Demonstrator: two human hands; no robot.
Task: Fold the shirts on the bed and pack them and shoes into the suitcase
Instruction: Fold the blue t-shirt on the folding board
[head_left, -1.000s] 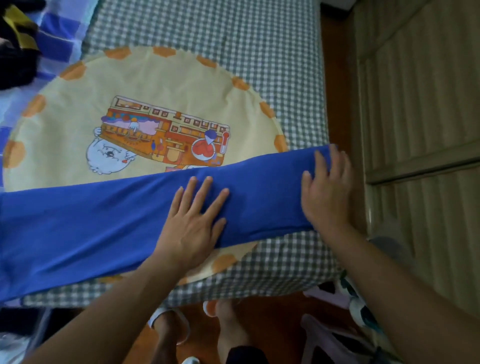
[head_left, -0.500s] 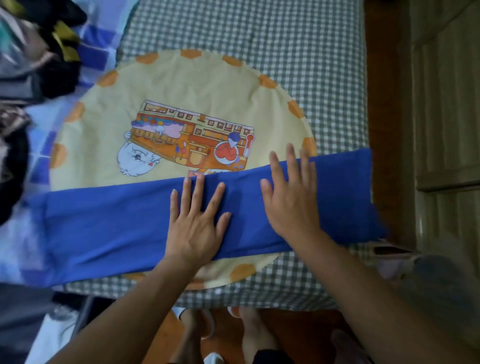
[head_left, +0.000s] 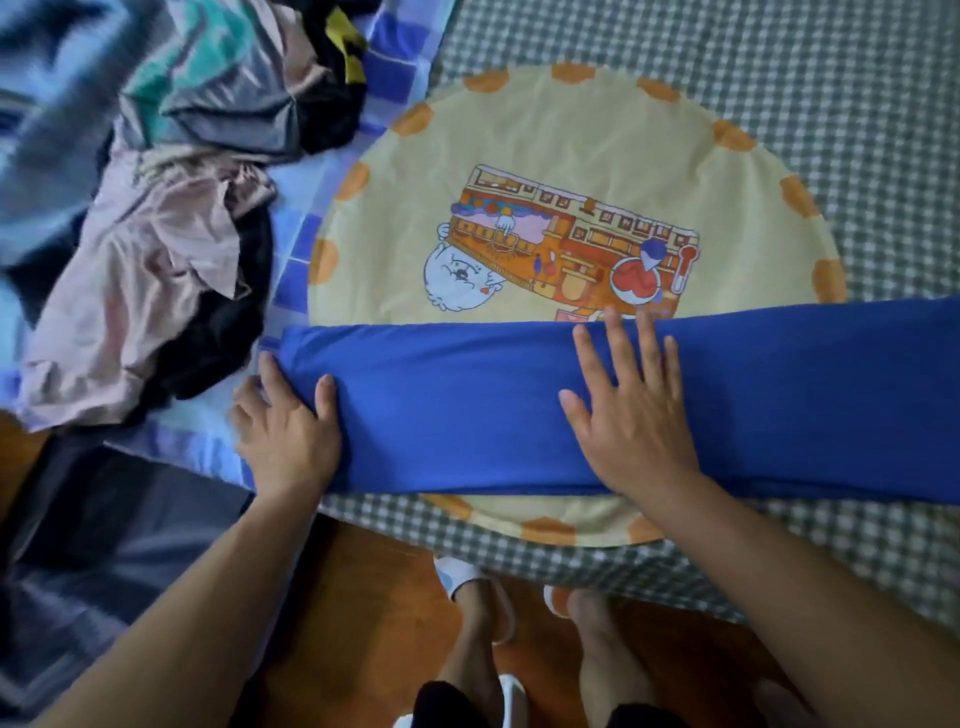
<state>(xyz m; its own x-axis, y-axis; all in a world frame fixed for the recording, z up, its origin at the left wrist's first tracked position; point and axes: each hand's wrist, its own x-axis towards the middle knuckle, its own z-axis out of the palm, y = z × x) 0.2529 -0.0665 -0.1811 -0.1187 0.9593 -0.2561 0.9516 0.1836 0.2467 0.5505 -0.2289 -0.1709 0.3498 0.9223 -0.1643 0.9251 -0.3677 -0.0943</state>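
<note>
One bed (head_left: 857, 104) lies before you, with the blue shirt (head_left: 467, 410) folded into a long band across its near edge. Your right hand (head_left: 631, 410) presses it flat, fingers spread; your left hand (head_left: 285, 431) pinches its left end.

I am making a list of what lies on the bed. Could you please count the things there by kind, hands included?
Folded blue shirt: 1
Pile of unfolded clothes: 1 (single garments cannot be counted)
Round yellow cartoon panel under the shirt: 1
Hands on the shirt: 2, left hand and right hand
Total: 5
</note>
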